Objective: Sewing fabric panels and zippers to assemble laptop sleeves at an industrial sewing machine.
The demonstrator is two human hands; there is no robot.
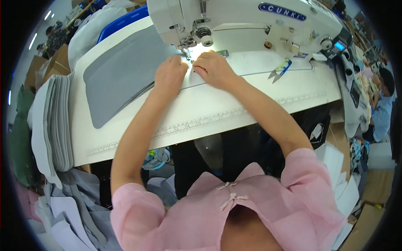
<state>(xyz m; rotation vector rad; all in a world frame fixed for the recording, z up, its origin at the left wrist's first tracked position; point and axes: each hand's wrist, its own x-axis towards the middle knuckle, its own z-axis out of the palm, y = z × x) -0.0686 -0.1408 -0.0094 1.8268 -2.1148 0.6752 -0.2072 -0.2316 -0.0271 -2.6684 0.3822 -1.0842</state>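
Note:
Both hands meet just below the needle area of a white sewing machine [247, 21], where its lamp shines brightly. My left hand [171, 76] is closed, its fingers curled beside the presser foot [187, 54]. Close by on the right, my right hand [217, 70] is also closed, thumb and forefinger pinched together. Whatever is between the fingertips is too small and glare-washed to make out. A grey fabric panel [121, 71], seemingly layered at its lower edge, lies flat to the left, its right side reaching my left hand and wrist.
Blue-handled thread snips [280, 70] lie right of my hands, below a small bobbin [268, 44]. A ruler strip [201, 122] runs along the table's near edge. Stacked grey pieces [54, 121] hang at the left edge. A person in blue [382, 111] is far right.

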